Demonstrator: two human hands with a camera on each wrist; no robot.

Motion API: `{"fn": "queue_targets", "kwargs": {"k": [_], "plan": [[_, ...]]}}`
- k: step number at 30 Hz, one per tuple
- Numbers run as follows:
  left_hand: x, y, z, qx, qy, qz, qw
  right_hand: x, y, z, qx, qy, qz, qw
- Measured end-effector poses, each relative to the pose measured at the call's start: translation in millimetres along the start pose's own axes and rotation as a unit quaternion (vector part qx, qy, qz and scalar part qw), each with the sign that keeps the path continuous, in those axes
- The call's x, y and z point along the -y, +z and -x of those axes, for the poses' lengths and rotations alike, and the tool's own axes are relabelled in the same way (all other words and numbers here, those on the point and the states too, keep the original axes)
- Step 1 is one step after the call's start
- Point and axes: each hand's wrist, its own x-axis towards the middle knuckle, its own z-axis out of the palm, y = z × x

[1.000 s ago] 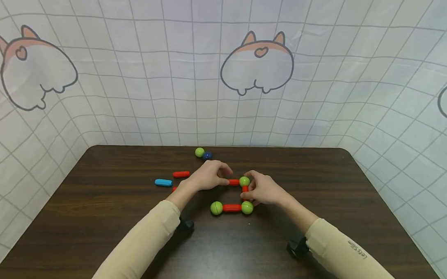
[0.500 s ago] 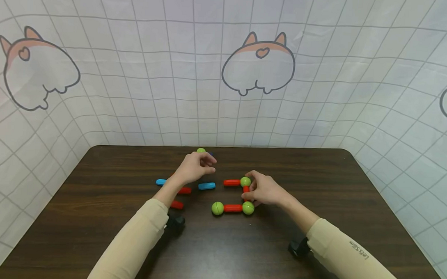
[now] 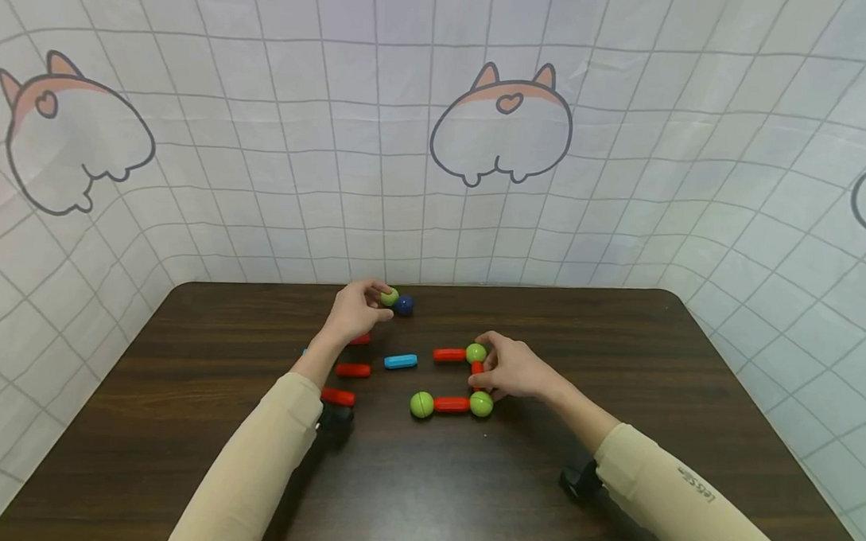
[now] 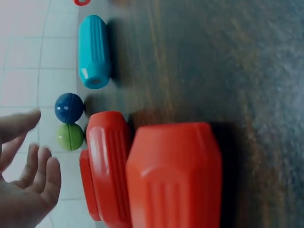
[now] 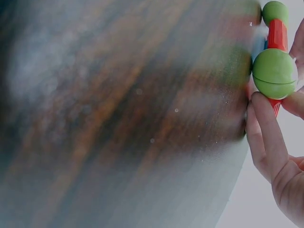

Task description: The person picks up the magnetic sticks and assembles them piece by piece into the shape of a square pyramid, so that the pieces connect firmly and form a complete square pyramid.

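Observation:
In the head view my left hand [image 3: 351, 314] reaches over the far part of the table, its fingers beside a loose green ball [image 3: 390, 297] that touches a dark blue ball [image 3: 405, 305]. Thumb and fingers stand apart in the left wrist view, with no ball between them. My right hand [image 3: 513, 370] holds a short red rod [image 3: 477, 370] between thumb and fingers. This rod joins a near green ball [image 3: 481, 404] and a far green ball [image 3: 476, 352]. From those extend a front red rod [image 3: 451, 404], ending in another green ball [image 3: 422, 405], and a back red rod [image 3: 449, 355].
A light blue rod [image 3: 400, 362] lies left of the joined pieces. Loose red rods [image 3: 353, 370] lie around and under my left forearm, one partly covered. A patterned cloth [image 3: 300, 178] hangs behind the dark wooden table [image 3: 581, 323].
My left hand has left the back red rod and moved left and away to the loose green ball. The light blue rod it covered now shows. My right hand stays in place.

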Motion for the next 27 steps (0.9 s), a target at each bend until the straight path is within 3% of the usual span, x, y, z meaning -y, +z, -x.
{"fn": "queue_targets", "kwargs": {"k": [6,20,27], "plan": [[1.9,-0.6,-5.6,-0.020,-0.024,-0.016,0.9994,-1,0,-0.2,-0.002,0.000,0.004,1.0000],[11.0,4.9,-14.2,0.027,-0.033,-0.068,0.9968,-2,1,0.0,0.000,0.000,-0.003,1.0000],[11.8,5.0,-13.6,0.024,-0.037,-0.097,0.9943,-2,0,0.3,-0.001,0.000,-0.001,1.0000]]}}
